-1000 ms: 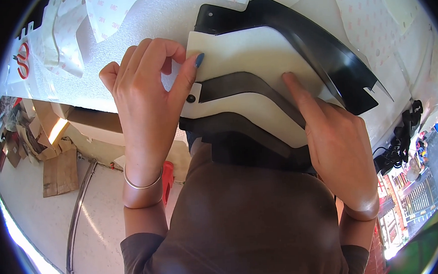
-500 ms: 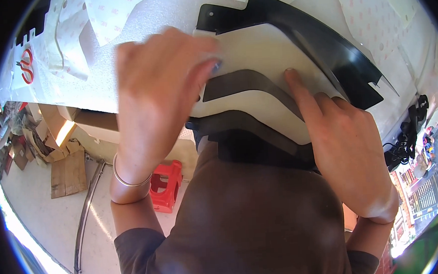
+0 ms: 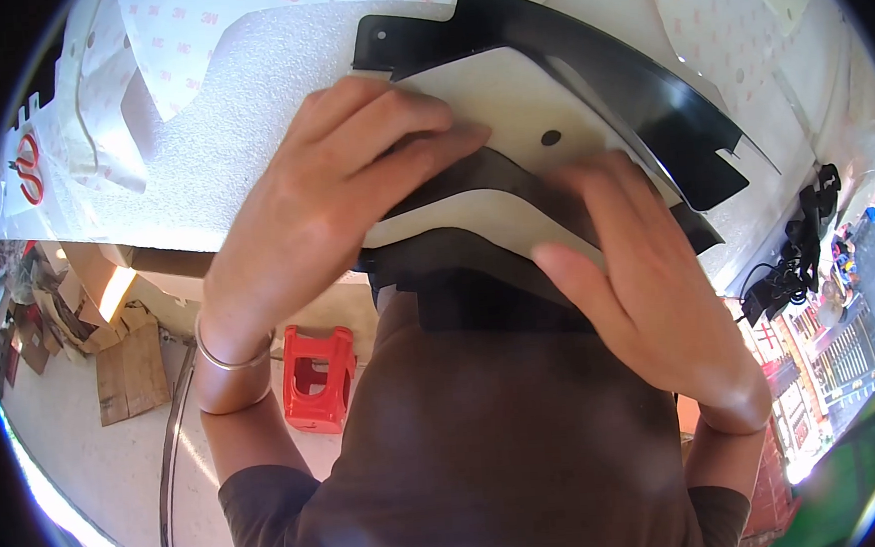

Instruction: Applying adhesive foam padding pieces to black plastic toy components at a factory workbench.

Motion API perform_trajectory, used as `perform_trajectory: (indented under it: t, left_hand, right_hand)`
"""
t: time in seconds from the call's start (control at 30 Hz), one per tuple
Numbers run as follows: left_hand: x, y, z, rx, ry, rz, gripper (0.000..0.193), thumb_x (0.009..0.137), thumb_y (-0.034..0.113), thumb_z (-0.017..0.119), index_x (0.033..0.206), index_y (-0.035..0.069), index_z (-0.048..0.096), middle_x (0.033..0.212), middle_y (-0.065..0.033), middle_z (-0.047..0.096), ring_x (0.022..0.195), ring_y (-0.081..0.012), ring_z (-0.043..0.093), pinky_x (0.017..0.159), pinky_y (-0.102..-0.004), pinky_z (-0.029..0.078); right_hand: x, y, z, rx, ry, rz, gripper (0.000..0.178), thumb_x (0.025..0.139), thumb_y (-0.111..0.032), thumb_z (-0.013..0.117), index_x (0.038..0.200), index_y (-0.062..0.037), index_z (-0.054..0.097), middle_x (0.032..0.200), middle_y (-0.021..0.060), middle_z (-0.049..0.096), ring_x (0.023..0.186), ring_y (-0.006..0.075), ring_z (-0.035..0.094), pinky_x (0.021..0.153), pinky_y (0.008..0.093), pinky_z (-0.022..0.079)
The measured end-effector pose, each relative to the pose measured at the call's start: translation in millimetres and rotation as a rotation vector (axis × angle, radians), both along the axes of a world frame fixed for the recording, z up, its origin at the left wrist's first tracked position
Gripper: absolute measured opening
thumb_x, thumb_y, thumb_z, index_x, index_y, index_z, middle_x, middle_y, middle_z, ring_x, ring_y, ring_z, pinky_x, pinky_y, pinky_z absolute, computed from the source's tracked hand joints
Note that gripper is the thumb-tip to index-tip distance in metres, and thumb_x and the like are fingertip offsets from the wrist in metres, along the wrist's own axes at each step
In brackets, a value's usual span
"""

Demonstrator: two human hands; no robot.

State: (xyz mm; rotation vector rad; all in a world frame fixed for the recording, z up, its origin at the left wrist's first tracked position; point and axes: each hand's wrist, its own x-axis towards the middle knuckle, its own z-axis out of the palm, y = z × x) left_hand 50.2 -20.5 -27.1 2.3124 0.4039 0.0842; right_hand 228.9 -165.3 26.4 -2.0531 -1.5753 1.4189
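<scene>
A curved panel (image 3: 491, 85) with a pale cream face lies on the white foam-like sheet right in front of my body. A dark grey curved band (image 3: 502, 174) runs across it, and a small dark oval (image 3: 550, 138) shows on its upper part. My left hand (image 3: 317, 186) rests over the panel's left part, fingers bent, thumb stretched along the dark band; a gap shows between thumb and fingers. My right hand (image 3: 637, 261) lies over the right part with thumb and fingers apart, fingertips blurred. Behind the panel lies a glossy black curved piece (image 3: 637, 91) with a notched end.
Orange-handled scissors (image 3: 28, 170) lie at the far left of the white sheet (image 3: 219, 136). Printed backing paper (image 3: 183, 38) spreads along the back. Below left stand a red plastic stool (image 3: 319, 381) and cardboard (image 3: 130, 362). Black straps and cables (image 3: 793, 267) hang at right.
My left hand has come down onto the panel, its thumb reaching farther right. My right index finger has left the dark oval, uncovering it, and the right hand has spread and moved nearer me.
</scene>
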Motion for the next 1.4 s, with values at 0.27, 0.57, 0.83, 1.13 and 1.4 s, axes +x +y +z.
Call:
perform_trajectory:
  t: [0.27,0.57,0.83,1.13,1.4]
  left_hand:
    - [-6.8,-10.0,-5.1,0.223,0.036,0.016,0.038,0.072,0.000,0.057,0.108,0.005,0.068,0.118,-0.0066,0.059,0.110,-0.0262,0.051,0.094,-0.0355,0.043]
    - [-47.3,-25.3,-20.1,0.193,-0.071,0.303,0.036,0.066,0.004,0.072,0.101,0.008,0.066,0.111,-0.0056,0.059,0.105,-0.0265,0.053,0.091,-0.0364,0.041]
    - [-40.6,-29.7,-22.1,0.302,-0.027,0.435,0.033,0.064,0.012,0.078,0.091,0.011,0.059,0.105,-0.0036,0.053,0.102,-0.0243,0.049,0.088,-0.0370,0.028]
    - [-39.8,-34.6,-20.5,0.270,0.028,0.602,0.046,0.062,0.019,0.080,0.098,0.011,0.053,0.111,-0.0051,0.049,0.105,-0.0261,0.046,0.086,-0.0403,0.026]
    - [-48.1,-35.1,-29.3,0.354,-0.092,0.486,0.052,0.065,0.020,0.077,0.113,0.016,0.056,0.111,-0.0007,0.049,0.108,-0.0226,0.045,0.085,-0.0401,0.029]
  right_hand:
    - [-4.5,-2.1,-21.6,0.186,-0.102,0.007,0.055,0.092,-0.027,0.053,0.133,0.0073,0.040,0.137,0.0208,0.041,0.119,0.0348,0.046,0.103,0.0405,0.032]
    - [18.2,-31.2,21.2,-0.011,-0.327,0.180,0.041,0.085,-0.030,0.062,0.105,0.0049,0.054,0.102,0.0185,0.057,0.097,0.0361,0.053,0.082,0.0424,0.044]
    - [-26.3,18.4,-16.1,0.250,-0.112,-0.069,0.040,0.083,-0.024,0.067,0.107,0.0023,0.048,0.105,0.0191,0.049,0.096,0.0368,0.049,0.080,0.0415,0.042]
    - [-49.7,70.1,-21.3,0.251,0.063,0.195,0.037,0.078,-0.018,0.069,0.103,0.0036,0.052,0.103,0.0152,0.049,0.098,0.0336,0.049,0.085,0.0393,0.042]
    - [-36.8,55.2,-17.5,0.266,0.100,0.180,0.056,0.089,-0.022,0.057,0.136,0.0022,0.039,0.141,0.0193,0.038,0.130,0.0329,0.038,0.107,0.0365,0.030]
